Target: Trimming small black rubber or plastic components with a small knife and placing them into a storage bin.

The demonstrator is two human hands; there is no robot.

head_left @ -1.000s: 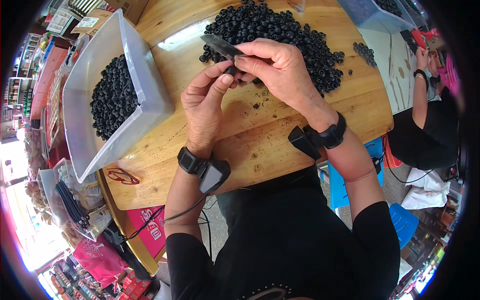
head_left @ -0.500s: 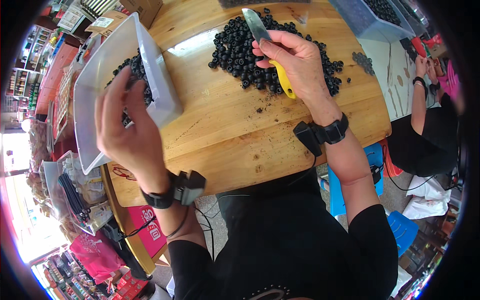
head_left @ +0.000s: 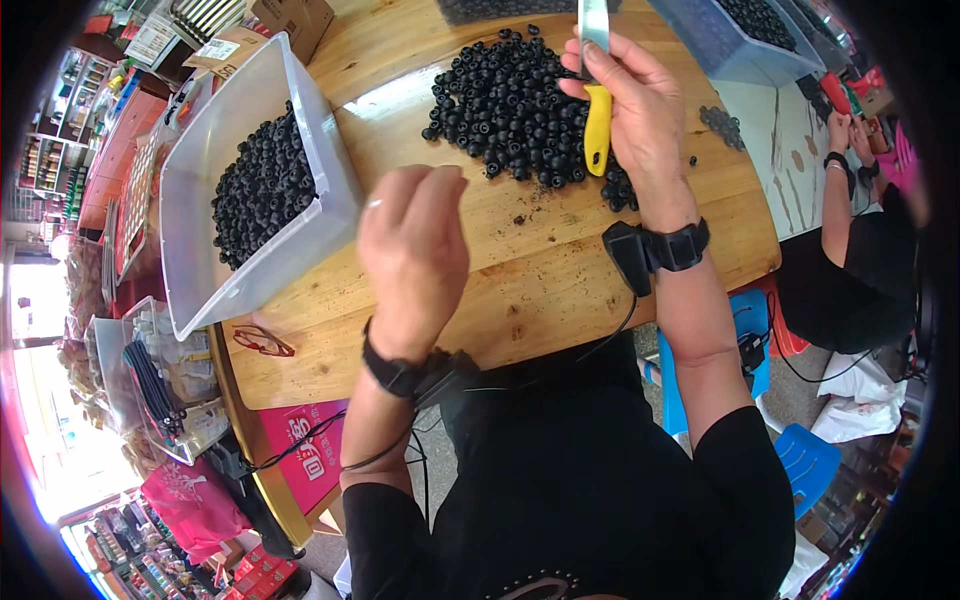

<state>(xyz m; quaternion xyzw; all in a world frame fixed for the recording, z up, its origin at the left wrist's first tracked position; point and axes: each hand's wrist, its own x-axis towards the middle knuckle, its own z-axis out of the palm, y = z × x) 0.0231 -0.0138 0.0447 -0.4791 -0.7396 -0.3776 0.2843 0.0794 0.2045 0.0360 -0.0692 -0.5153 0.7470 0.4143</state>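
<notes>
My right hand (head_left: pixel 640 110) is closed around a small knife (head_left: pixel 597 130) with a yellow handle, its metal blade pointing away from me. Below and left of that hand lies a pile of small black round pieces (head_left: pixel 505 115), many with a hollow in one end. My left hand (head_left: pixel 412 245) is raised over the table, between the pile and the tub, its fingers curled in. Its fingertips are hidden, so I cannot see whether it holds anything. To its left stands a translucent plastic tub (head_left: pixel 335 150) with many more black pieces (head_left: pixel 265 185) inside.
Red-framed glasses (head_left: pixel 263 340) lie by the near left edge of the wooden table (head_left: pixel 480 290). Dark crumbs are scattered before the pile. Another bin (head_left: pixel 720 50) of black pieces stands at the far right. Beyond the right edge, a co-worker's hands (head_left: pixel 848 130) hold something red.
My left hand has come out from over the tub toward the right, its fingers now curled. The right hand has shifted a little right and away, turning the knife more upright.
</notes>
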